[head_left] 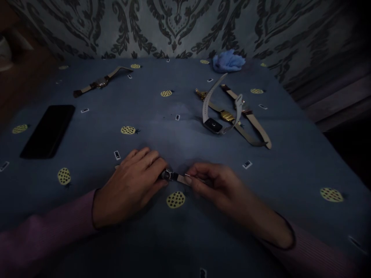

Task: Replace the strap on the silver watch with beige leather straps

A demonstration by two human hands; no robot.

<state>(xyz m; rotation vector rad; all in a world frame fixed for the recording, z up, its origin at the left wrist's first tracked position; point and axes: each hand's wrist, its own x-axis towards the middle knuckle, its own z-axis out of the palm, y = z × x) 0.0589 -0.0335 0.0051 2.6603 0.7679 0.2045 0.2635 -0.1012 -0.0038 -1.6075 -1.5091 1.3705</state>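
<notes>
A small wristwatch point(167, 174) with a dark round face and a dark-and-beige strap lies low over the cloth in front of me. My left hand point(131, 187) is closed on it, thumb and forefinger against the case, palm hiding the rest of the strap. The strap's right end runs to my right hand point(222, 185), whose thumb and forefinger are pinched around it. A thin pale bit shows at those fingertips; whether it is the buckle or a separate piece, I cannot make out.
A black phone point(49, 131) lies at the left, with another wristwatch point(101, 82) behind it. To the right are a white smartwatch point(213, 125), a gold watch point(227, 115) and a brown-strapped watch point(257, 127). A crumpled blue cloth point(228, 61) sits near the wall.
</notes>
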